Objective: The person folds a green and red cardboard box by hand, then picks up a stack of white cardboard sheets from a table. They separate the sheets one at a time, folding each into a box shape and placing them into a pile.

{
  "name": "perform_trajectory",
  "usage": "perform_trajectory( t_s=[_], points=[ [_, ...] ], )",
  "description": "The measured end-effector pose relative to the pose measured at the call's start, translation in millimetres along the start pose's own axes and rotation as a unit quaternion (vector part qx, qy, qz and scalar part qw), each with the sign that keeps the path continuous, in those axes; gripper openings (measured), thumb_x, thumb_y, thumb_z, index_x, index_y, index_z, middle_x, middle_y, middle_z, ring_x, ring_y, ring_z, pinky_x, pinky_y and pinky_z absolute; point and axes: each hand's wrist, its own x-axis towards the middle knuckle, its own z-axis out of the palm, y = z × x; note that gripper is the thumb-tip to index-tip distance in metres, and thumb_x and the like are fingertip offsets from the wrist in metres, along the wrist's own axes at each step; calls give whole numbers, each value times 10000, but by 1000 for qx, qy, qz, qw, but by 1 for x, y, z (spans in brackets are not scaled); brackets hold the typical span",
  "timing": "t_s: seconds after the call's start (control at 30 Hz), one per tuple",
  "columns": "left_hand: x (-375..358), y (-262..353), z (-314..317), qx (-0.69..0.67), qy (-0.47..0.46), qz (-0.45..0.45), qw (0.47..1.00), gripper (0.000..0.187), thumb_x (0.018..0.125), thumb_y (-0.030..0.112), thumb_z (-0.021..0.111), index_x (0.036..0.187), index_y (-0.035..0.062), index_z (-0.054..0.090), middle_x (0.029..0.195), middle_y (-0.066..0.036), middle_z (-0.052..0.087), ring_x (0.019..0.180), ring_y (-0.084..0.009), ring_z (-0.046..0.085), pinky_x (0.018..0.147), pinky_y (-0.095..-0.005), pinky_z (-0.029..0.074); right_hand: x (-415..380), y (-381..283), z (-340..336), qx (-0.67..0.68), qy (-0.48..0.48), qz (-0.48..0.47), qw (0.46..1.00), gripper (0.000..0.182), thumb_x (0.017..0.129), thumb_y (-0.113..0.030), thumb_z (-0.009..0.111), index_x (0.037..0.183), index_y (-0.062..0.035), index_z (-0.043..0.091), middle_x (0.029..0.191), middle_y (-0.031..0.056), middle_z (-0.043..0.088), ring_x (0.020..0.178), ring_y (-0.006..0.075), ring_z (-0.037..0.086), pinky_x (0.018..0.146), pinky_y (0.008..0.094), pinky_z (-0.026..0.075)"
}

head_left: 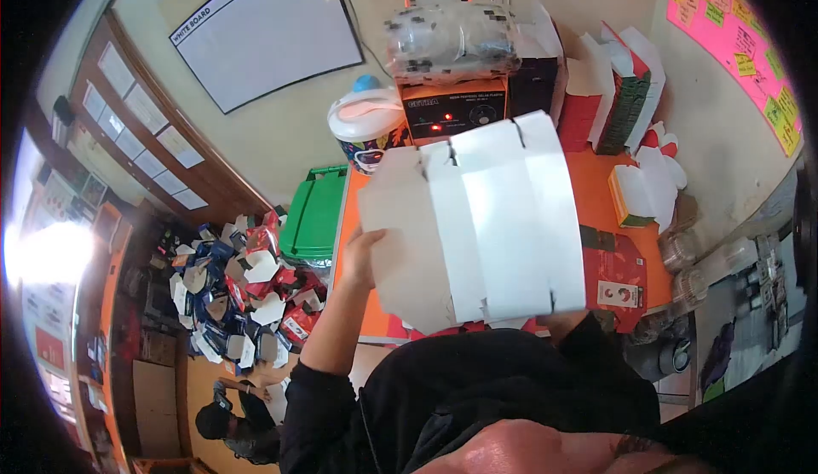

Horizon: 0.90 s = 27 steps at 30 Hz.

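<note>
An unfolded cardboard box blank, white inside with fold lines and small slots, is held up over the orange table. At its grey-white left flap, my left hand grips the edge, with some fingers hidden behind the sheet. My right hand is at the lower right edge, mostly covered by the blank, so its fingers do not show. Red printed box blanks lie on the table to the right, partly under the raised sheet.
Behind stands an orange-and-black sealing machine with a plastic-wrapped bundle on top. Upright folded cartons are at back right. Left are a green-lidded bin, a heap of boxes and another person lower down.
</note>
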Motion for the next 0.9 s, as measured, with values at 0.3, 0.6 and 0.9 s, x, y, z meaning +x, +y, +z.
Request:
perform_trajectory(
  t_s=[0.3,0.6,0.9],
  points=[
    [-27,-55,-9,-171,-7,84,982,591,633,18,445,1217,15,355,1129,-149,480,1051,-309,495,868,-434,443,47,17,-14,-253,224,-170,926,592,825,-336,581,1278,-36,344,1272,97,413,1177,257,397,975,398,333],
    [-47,-18,-57,45,-2,189,981,1053,612,524,701,1378,55,152,1419,-130,192,1304,-305,189,1028,-449,210,51,-90,67,-548,132,-201,801,553,715,5,668,1204,-1,409,1105,79,533,999,220,530,866,341,427],
    [-83,20,18,368,-270,304,836,999,564,344,798,1334,41,238,1284,-200,388,1212,-320,372,978,-409,317,94,-11,181,-879,-377,125,263,309,701,-54,566,1003,-114,566,756,136,608,742,324,596,616,441,445]
  ],
)
